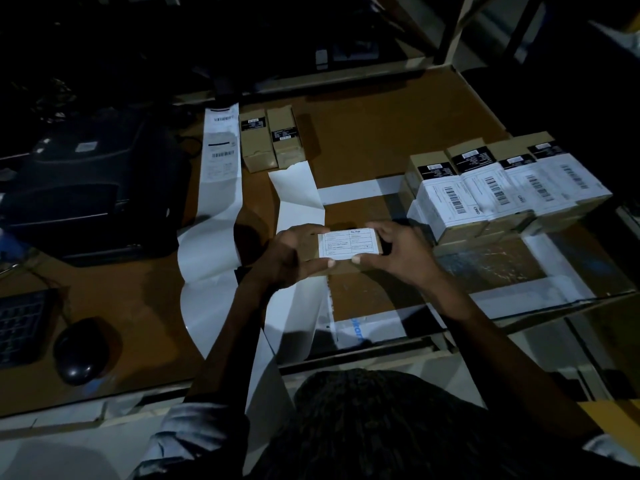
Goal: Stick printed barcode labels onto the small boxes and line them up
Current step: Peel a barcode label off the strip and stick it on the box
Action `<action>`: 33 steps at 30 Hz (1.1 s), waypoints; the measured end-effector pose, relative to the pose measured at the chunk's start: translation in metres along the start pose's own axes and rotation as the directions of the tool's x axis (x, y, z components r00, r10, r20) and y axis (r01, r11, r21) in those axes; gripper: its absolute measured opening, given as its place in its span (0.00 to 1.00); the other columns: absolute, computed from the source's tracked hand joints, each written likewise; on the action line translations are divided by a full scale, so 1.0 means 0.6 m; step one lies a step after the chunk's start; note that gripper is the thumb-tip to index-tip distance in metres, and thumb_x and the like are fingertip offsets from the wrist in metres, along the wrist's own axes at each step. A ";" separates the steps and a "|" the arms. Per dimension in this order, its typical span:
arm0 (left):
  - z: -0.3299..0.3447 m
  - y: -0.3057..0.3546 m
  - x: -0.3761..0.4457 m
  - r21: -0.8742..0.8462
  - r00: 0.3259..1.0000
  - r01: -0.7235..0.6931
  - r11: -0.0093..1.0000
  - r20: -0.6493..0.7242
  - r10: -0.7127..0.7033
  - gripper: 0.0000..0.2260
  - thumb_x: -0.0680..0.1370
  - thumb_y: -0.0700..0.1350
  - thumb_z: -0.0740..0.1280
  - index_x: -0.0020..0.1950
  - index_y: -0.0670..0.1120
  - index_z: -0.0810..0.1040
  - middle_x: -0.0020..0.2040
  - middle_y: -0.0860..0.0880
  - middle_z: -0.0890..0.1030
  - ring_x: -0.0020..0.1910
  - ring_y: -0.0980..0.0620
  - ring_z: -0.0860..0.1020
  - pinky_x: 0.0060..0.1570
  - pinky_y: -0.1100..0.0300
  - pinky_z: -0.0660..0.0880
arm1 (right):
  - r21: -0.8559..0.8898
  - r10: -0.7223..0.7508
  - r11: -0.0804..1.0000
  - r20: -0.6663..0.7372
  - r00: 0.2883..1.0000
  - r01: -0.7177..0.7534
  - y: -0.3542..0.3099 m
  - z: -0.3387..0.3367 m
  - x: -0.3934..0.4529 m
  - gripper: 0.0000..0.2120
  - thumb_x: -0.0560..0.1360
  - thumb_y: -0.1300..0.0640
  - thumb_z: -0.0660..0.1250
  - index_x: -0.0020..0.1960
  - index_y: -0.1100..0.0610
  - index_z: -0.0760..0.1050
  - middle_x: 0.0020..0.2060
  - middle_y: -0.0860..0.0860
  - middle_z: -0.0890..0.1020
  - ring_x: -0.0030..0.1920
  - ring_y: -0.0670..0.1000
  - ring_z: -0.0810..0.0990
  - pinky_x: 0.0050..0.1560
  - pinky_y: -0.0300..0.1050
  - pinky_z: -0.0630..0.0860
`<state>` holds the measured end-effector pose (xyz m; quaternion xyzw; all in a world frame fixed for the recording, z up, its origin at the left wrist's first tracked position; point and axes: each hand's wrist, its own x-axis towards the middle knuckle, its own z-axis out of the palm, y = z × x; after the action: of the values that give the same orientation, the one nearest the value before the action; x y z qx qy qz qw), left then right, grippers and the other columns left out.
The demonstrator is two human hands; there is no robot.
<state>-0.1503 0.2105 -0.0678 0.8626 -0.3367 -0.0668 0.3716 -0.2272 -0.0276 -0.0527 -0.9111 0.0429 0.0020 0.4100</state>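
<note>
Scene: a person at a dim brown table (363,133) holds a small box (341,266) just above it, near its front edge.
Box: brown card, with a white printed label (348,244) on its upper face.
Left hand (294,252): curled round the box's left end, thumb lying along the near edge of the label.
Right hand (398,249): clamped on the box's right end, fingers over the far side and thumb on the near corner of the label.
Labelled row (502,188): four boxes side by side at the right of the table, each with a white barcode label on top and a black sticker at the far end; they sit on more boxes beneath.
Bare pair (270,138): two boxes standing together at the back, black stickers only.
Label strip (221,150): a long white strip with printed barcodes runs from the back of the table towards the person, just left of the pair.
Backing paper (298,192): blank white pieces lie between the pair and the hands.
Left side: a dark printer (90,181), a mouse (83,349) and a keyboard (20,327).
</note>
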 end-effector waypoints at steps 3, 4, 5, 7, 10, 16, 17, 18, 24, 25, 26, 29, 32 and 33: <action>0.008 0.011 0.004 -0.004 0.995 0.088 0.996 -0.055 -0.088 0.26 0.71 0.53 0.78 0.65 0.46 0.77 0.60 0.50 0.81 0.57 0.54 0.78 0.53 0.72 0.73 | -0.067 0.039 0.997 -0.084 0.996 -0.045 -0.003 0.015 0.003 0.35 0.64 0.40 0.81 0.66 0.53 0.77 0.57 0.50 0.85 0.56 0.49 0.83 0.54 0.52 0.83; 0.011 0.016 0.005 -0.016 0.992 0.108 0.994 -0.064 -0.109 0.25 0.71 0.52 0.78 0.64 0.46 0.77 0.59 0.51 0.81 0.56 0.55 0.78 0.52 0.74 0.73 | -0.073 0.058 0.995 -0.102 0.993 -0.066 -0.006 0.019 0.002 0.37 0.62 0.36 0.80 0.65 0.52 0.77 0.56 0.49 0.85 0.55 0.49 0.84 0.52 0.51 0.83; 0.013 0.017 0.006 -0.034 0.990 0.118 0.992 -0.067 -0.120 0.24 0.71 0.52 0.78 0.64 0.45 0.77 0.58 0.51 0.81 0.54 0.55 0.78 0.51 0.73 0.74 | -0.074 0.066 0.994 -0.116 0.991 -0.075 -0.008 0.021 0.002 0.39 0.60 0.32 0.78 0.64 0.52 0.78 0.55 0.49 0.86 0.53 0.49 0.84 0.50 0.51 0.84; 0.014 0.025 0.005 -0.075 0.989 0.116 0.990 -0.079 -0.121 0.23 0.71 0.52 0.78 0.62 0.44 0.78 0.56 0.48 0.82 0.51 0.55 0.79 0.51 0.69 0.77 | -0.062 0.060 0.996 -0.124 0.990 -0.068 -0.010 0.024 0.003 0.42 0.58 0.30 0.75 0.64 0.54 0.78 0.55 0.50 0.86 0.53 0.49 0.84 0.50 0.50 0.84; 0.016 0.024 0.003 -0.080 0.992 0.091 0.993 -0.081 -0.098 0.27 0.69 0.60 0.76 0.61 0.45 0.78 0.55 0.47 0.83 0.52 0.53 0.81 0.51 0.60 0.80 | -0.040 0.050 0.998 -0.085 0.995 -0.054 -0.008 0.017 0.002 0.37 0.63 0.39 0.79 0.66 0.55 0.77 0.57 0.51 0.85 0.56 0.49 0.83 0.55 0.48 0.83; -0.004 0.004 -0.006 -0.014 0.999 0.007 1.000 0.031 -0.006 0.27 0.73 0.49 0.74 0.69 0.41 0.74 0.64 0.44 0.79 0.62 0.51 0.76 0.61 0.58 0.77 | 0.036 0.003 0.999 0.115 0.993 -0.007 0.012 -0.009 -0.009 0.35 0.75 0.61 0.74 0.78 0.53 0.65 0.71 0.52 0.75 0.70 0.45 0.71 0.69 0.42 0.69; -0.010 0.001 -0.004 -0.033 0.997 0.028 0.999 0.068 -0.026 0.27 0.74 0.46 0.75 0.70 0.42 0.73 0.66 0.44 0.78 0.64 0.53 0.75 0.63 0.59 0.75 | 0.049 -0.004 0.999 0.126 0.992 -0.002 0.016 -0.009 -0.009 0.35 0.76 0.63 0.73 0.78 0.53 0.63 0.72 0.51 0.74 0.71 0.45 0.70 0.71 0.44 0.68; -0.015 -0.002 -0.002 -0.036 0.994 0.043 0.998 0.098 -0.039 0.27 0.74 0.44 0.75 0.71 0.43 0.72 0.68 0.45 0.77 0.65 0.54 0.73 0.64 0.61 0.73 | 0.059 -0.005 0.998 0.136 0.991 -0.003 0.018 -0.008 -0.009 0.35 0.76 0.64 0.72 0.79 0.52 0.62 0.72 0.51 0.74 0.72 0.46 0.70 0.73 0.47 0.68; -0.017 0.003 0.010 -0.064 0.990 0.026 0.998 0.138 -0.017 0.26 0.72 0.40 0.77 0.68 0.39 0.74 0.65 0.47 0.77 0.61 0.55 0.76 0.61 0.67 0.74 | 0.184 -0.021 0.983 0.181 0.983 -0.013 0.031 -0.012 -0.021 0.34 0.77 0.70 0.68 0.78 0.51 0.63 0.74 0.50 0.71 0.75 0.48 0.67 0.75 0.48 0.66; -0.015 0.004 0.010 -0.075 0.993 0.012 0.997 0.118 -0.003 0.26 0.71 0.42 0.78 0.66 0.37 0.75 0.63 0.44 0.79 0.61 0.52 0.78 0.60 0.61 0.77 | 0.225 -0.012 0.974 0.186 0.983 -0.031 0.034 -0.011 -0.027 0.33 0.78 0.69 0.68 0.78 0.50 0.63 0.74 0.50 0.71 0.75 0.47 0.66 0.74 0.45 0.66; -0.012 0.007 0.008 -0.058 0.996 -0.003 0.998 0.092 0.009 0.25 0.70 0.43 0.78 0.63 0.35 0.76 0.59 0.40 0.81 0.59 0.47 0.79 0.59 0.55 0.78 | 0.263 0.001 0.963 0.184 0.983 -0.051 0.034 -0.010 -0.033 0.32 0.78 0.66 0.69 0.78 0.50 0.63 0.74 0.49 0.71 0.75 0.46 0.66 0.72 0.41 0.67; -0.008 0.019 0.002 0.028 0.997 -0.069 0.997 0.022 0.069 0.22 0.68 0.46 0.75 0.55 0.33 0.80 0.50 0.37 0.83 0.49 0.48 0.79 0.53 0.59 0.76 | 0.362 0.077 0.926 0.096 0.992 -0.106 0.033 -0.001 -0.050 0.21 0.79 0.55 0.70 0.69 0.49 0.70 0.67 0.48 0.77 0.71 0.46 0.72 0.59 0.33 0.72; -0.006 0.018 -0.002 0.149 0.991 -0.131 0.980 -0.002 0.133 0.22 0.67 0.43 0.81 0.57 0.37 0.81 0.52 0.40 0.83 0.51 0.47 0.80 0.55 0.65 0.73 | 0.405 0.167 0.903 -0.013 0.986 -0.148 0.025 0.014 -0.058 0.17 0.76 0.46 0.71 0.60 0.48 0.70 0.56 0.45 0.79 0.62 0.50 0.79 0.53 0.44 0.80; -0.006 0.019 -0.004 0.165 0.991 -0.126 0.978 -0.015 0.131 0.24 0.66 0.42 0.82 0.59 0.38 0.80 0.54 0.41 0.82 0.54 0.46 0.79 0.56 0.62 0.73 | 0.423 0.192 0.891 -0.025 0.981 -0.164 0.021 0.019 -0.059 0.20 0.74 0.44 0.71 0.61 0.47 0.68 0.56 0.43 0.77 0.61 0.50 0.79 0.55 0.47 0.81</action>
<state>-0.1568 0.2083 -0.0576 0.8674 -0.3913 -0.0037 0.3074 -0.2634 -0.0245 -0.0684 -0.7937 0.1391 0.0004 0.5922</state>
